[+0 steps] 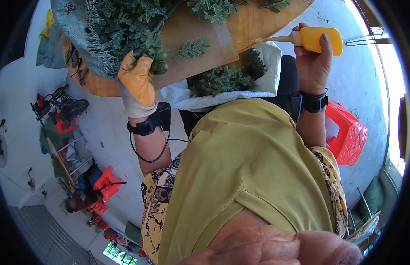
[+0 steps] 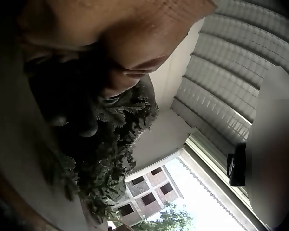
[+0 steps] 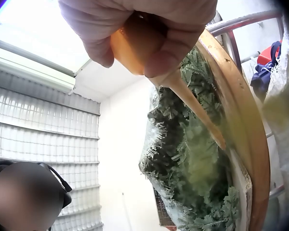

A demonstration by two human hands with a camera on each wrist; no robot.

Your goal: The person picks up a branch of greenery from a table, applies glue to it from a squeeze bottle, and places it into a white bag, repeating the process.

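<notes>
My right hand (image 1: 314, 66) grips a yellow squeeze bottle (image 1: 322, 40) on its side, its long tapered nozzle (image 3: 197, 113) pointing to the table edge. On my left hand (image 1: 138, 79) is an orange glove with dark green fingertips (image 2: 89, 129). Its fingers bend in against green fir-like sprigs (image 1: 130, 22) heaped at the table's left; I cannot tell whether they pinch one. A single sprig (image 1: 192, 48) lies apart on a brown board (image 1: 205, 62) between the hands. More sprigs (image 1: 222, 81) sit in a white woven bag (image 1: 205, 100) on the lap.
The wooden table (image 1: 99, 89) has a curved edge. A frayed woven sack (image 1: 72, 26) wraps the heap at the left. A red stool (image 1: 350, 134) stands by the right elbow. A motorbike (image 1: 61, 104) and a seated person (image 1: 83, 192) are farther off at the left.
</notes>
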